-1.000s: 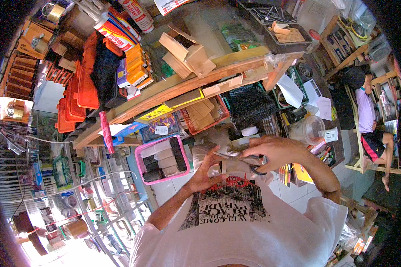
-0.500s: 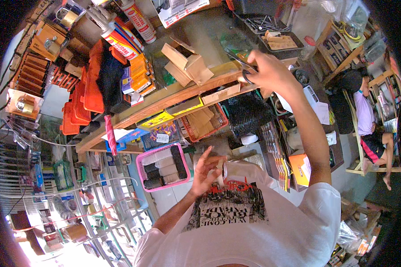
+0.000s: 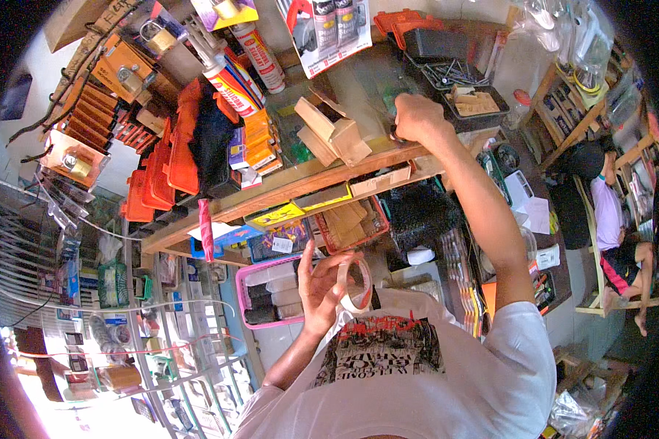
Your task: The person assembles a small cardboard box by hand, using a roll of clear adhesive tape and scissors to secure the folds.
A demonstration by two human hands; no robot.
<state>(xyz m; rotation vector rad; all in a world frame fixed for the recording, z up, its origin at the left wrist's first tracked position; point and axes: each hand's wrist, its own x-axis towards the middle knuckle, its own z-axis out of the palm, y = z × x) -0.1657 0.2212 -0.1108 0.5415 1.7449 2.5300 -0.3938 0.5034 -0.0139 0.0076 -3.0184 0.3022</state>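
In my left hand (image 3: 319, 293), a roll of tape (image 3: 358, 301) with a pale ring is pinched in front of my white shirt, the index finger pointing up. My right hand (image 3: 419, 118) reaches far out to the glass-topped counter (image 3: 293, 94) and is closed at its wooden edge. Scissors are in its grip; just a dark bit of them (image 3: 395, 134) shows below the fist, and the blades cannot be made out. Left of that hand, an open brown cardboard box (image 3: 334, 134) lies on the counter.
Orange cases (image 3: 183, 157), small orange boxes (image 3: 260, 150) and sealant tubes (image 3: 260, 60) crowd the counter's left. Farther right is a black tray of screws (image 3: 454, 75). Below the edge stand a pink basket (image 3: 243, 296) and a red crate (image 3: 383, 225). Another person (image 3: 606, 201) sits at the right.
My right hand has turned over and closed at the counter edge; the scissors, plain before, are mostly hidden. My left hand has risen slightly, and the tape roll now shows clearly. The view has shifted.
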